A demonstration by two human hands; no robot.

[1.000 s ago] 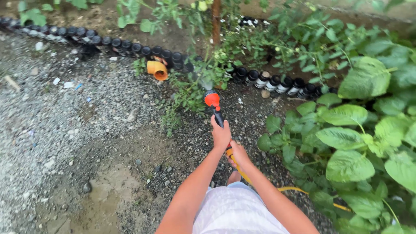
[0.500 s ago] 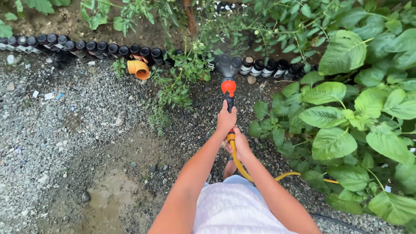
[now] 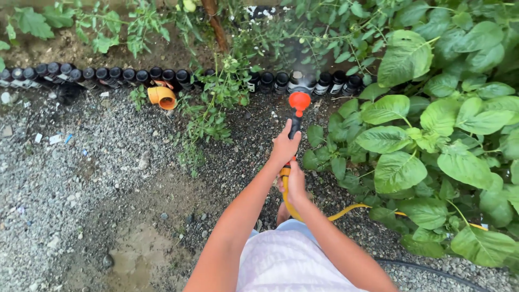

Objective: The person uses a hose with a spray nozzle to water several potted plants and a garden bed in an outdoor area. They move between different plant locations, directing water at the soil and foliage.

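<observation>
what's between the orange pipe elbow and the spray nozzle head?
In the head view, a leafy green weed clump stands on the gravel between the orange pipe elbow and the spray nozzle, which the left hand grips.

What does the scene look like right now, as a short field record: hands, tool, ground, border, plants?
left hand: gripping the black handle of the spray nozzle
right hand: behind it, on the yellow hose
nozzle head: orange, aimed at the bed, mist in front of it
ground: gravel, wet muddy patch near the feet
border: row of dark upturned bottles
other: orange pipe elbow by the border
plants: broad-leaved plants on the right
</observation>
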